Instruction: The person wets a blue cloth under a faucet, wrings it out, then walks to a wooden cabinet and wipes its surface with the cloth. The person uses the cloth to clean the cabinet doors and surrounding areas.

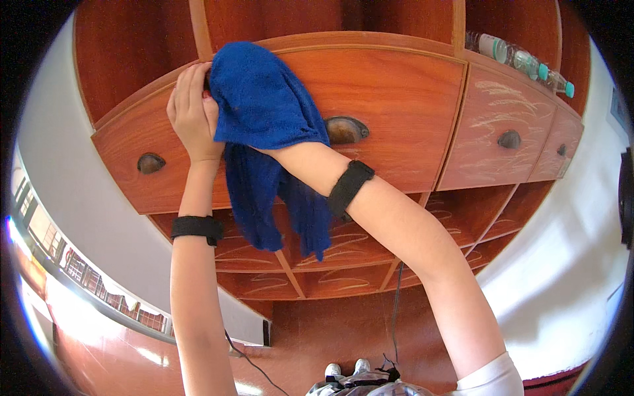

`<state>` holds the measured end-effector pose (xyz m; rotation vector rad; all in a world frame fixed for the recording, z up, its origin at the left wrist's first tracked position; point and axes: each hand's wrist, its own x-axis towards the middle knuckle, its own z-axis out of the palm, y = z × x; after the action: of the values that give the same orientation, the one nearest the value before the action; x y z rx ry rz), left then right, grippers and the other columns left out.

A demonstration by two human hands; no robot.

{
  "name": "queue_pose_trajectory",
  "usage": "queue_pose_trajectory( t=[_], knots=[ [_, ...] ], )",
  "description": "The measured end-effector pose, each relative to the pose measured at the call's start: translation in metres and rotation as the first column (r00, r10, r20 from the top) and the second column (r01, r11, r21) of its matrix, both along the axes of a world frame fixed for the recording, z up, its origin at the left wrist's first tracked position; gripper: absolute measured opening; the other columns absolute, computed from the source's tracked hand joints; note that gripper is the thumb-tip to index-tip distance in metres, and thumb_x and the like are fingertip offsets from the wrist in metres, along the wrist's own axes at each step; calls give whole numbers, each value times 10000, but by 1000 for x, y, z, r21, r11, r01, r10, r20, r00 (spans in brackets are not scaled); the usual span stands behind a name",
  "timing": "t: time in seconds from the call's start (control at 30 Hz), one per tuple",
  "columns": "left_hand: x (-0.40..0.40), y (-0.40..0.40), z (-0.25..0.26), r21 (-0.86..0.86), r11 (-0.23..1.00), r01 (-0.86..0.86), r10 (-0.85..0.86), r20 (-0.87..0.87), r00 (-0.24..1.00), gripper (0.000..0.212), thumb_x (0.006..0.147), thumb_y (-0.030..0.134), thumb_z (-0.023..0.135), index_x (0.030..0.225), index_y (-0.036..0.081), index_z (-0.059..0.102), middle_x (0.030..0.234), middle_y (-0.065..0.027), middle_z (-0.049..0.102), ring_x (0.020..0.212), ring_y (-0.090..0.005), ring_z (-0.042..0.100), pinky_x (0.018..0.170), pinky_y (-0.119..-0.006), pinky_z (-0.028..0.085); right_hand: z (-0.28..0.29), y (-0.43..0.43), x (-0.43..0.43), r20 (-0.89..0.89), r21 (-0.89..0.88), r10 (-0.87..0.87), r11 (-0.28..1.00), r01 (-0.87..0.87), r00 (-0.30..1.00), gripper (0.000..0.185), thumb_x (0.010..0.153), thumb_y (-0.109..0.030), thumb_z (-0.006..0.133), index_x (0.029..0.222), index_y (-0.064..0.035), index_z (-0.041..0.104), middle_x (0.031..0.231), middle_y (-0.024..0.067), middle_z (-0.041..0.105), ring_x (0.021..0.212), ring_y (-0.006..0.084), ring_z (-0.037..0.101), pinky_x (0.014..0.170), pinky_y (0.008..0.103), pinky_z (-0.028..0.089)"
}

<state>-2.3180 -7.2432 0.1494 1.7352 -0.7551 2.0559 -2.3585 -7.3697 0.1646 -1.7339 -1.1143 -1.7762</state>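
Observation:
A blue cloth [265,96] covers my right hand, whose wrist [302,156] comes out from under its lower edge. Part of the fabric lies over the back of that hand and two long tails hang beneath the forearm, so the cloth is held there; the fingers are hidden. My left hand [190,109] is against the upper edge of the wooden drawer front [396,99], fingers together, its thumb beside the cloth. Whether it grips anything cannot be made out. A dark metal cup handle [346,129] shows just right of the cloth.
Several plastic bottles [525,62] with teal caps lie in the upper right compartment. Pale streaks mark the right drawer front [488,99] and lower shelves [342,250]. Another cup handle [150,163] sits at left. A black cable [397,307] hangs to the tiled floor [317,326].

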Motion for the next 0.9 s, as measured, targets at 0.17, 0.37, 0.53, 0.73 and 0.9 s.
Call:
queue_pose_trajectory(
  t=[0.17,0.37,0.53,0.73,0.9],
  knots=[
    [0,1,-1,11,1000,25,-25,-22,999,377,830,139,374,1164,86,540,1206,-88,534,1182,-229,447,998,-355,268,-17,-15,4,-299,-119,-65,992,31,952,285,729,-179,596,957,-10,572,982,200,562,949,359,526,839,410,423],
    [-3,-1,1,35,999,10,-10,4,1000,379,835,123,369,1171,68,536,1219,-95,526,1187,-230,440,998,-344,269,-37,-47,8,-343,-127,-149,986,112,928,290,745,-177,586,986,-16,566,1003,200,559,967,357,522,854,412,415],
    [-3,-1,0,34,998,55,-55,-4,998,379,841,128,365,1175,62,532,1222,-95,524,1187,-237,438,1004,-345,261,-42,-91,4,-327,-128,-289,957,261,900,296,758,-175,577,1010,-20,561,1021,200,557,982,356,519,866,414,409],
    [-2,-1,-1,32,998,57,-57,-1,998,384,847,126,357,1186,58,523,1217,-97,526,1191,-237,434,1002,-346,261,-50,-152,-7,-315,-124,-483,875,469,817,303,773,-172,567,1038,-25,555,1042,200,553,1000,354,515,882,415,401],
    [-3,-2,1,29,998,59,-59,4,998,385,844,123,361,1186,60,524,1215,-94,529,1189,-233,437,1000,-343,261,-65,-192,-17,-316,-113,-594,798,593,740,310,786,-170,559,1062,-30,550,1059,200,551,1014,353,512,894,417,394]
  ],
)
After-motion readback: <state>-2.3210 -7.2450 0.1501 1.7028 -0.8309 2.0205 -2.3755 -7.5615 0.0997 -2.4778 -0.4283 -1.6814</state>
